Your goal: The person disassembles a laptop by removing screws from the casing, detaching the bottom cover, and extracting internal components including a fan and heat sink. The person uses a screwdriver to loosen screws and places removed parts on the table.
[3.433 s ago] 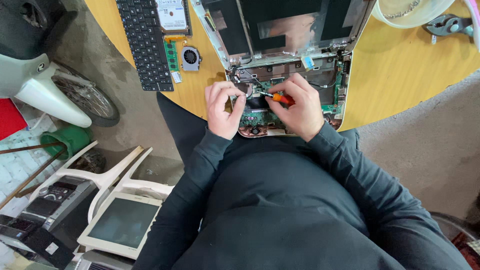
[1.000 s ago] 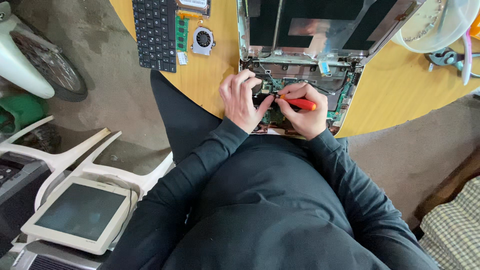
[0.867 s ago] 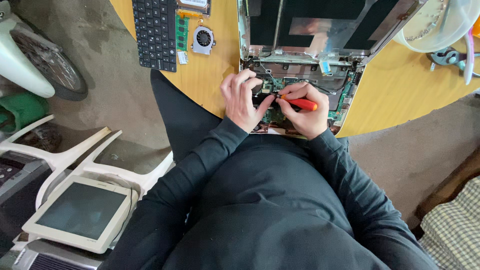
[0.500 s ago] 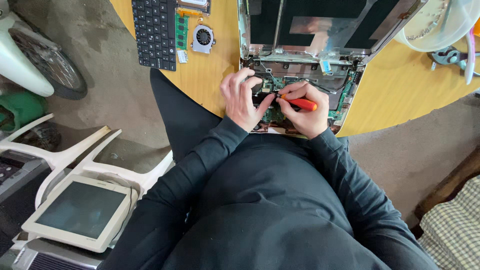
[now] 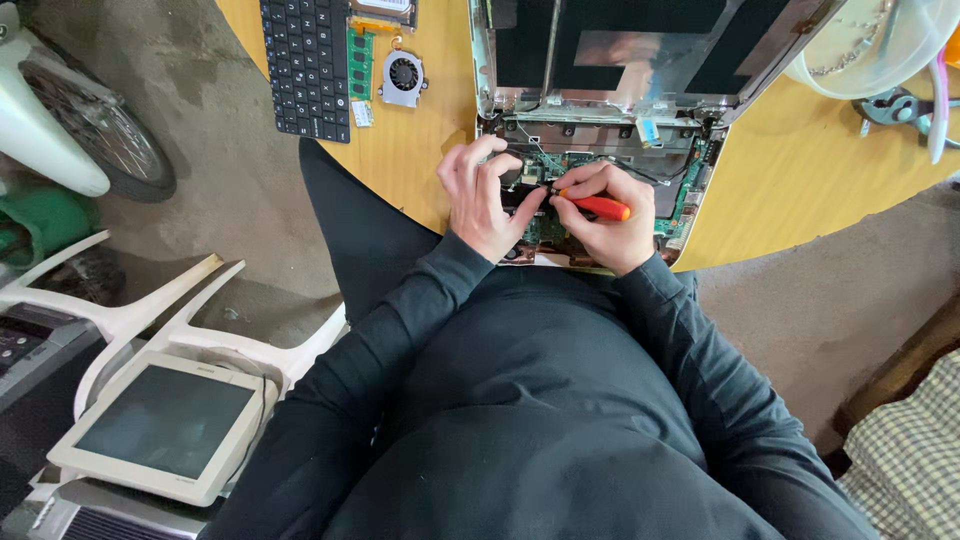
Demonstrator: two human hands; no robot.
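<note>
- The right hand (image 5: 605,225) is clamped around a small screwdriver (image 5: 598,207) with an orange-red handle, its tip pointed left into the circuit board (image 5: 545,228) of an opened laptop (image 5: 600,150) on the round wooden bench (image 5: 420,140).
- The left hand (image 5: 490,195) rests on the board just beside the tip, fingers curled and bunched, thumb reaching toward the driver; whether it pinches a screw or only steadies a part is too small to tell.
- Compared with a second ago, both hands sit in nearly the same spot and the driver's angle is almost unchanged. Against the oldest picture, the hands look to have shifted slightly up the board, though the camera itself has also moved.
- My reading: the same small fastener or connector is being worked on, with no part lifted free so far.
- The laptop's lid (image 5: 640,45) stands open at the far side, its bare metal inner face showing.
- Well apart on the bench to the left lie a detached black keyboard (image 5: 305,60), a green memory stick (image 5: 360,62) and a small cooling fan (image 5: 403,78).
- At the far right, pliers (image 5: 895,108) lie beside a pale plastic tub (image 5: 870,45).
</note>
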